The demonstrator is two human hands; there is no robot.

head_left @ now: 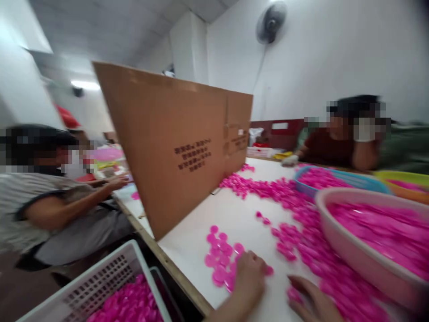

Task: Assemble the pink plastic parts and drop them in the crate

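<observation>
A loose group of flat, round pink plastic discs (221, 255) lies on the white tabletop (187, 241). My left hand (250, 277) is at the right side of this group, fingers curled down; a pink piece shows just beyond its fingertips, but what they grip is hidden. To the right, my right hand (313, 299) has its thumb and fingers round a small pink plastic piece (295, 295). Beside it stretches a long heap of small pink pieces (308, 241). Motion blurs both hands somewhat.
A cardboard sheet (197, 156) stands upright across the table. At right are a pink basin (368, 255) and a blue basket (365, 180), both holding pink pieces. A white crate (83, 286) of pink pieces sits lower left. Other people sit left and far right.
</observation>
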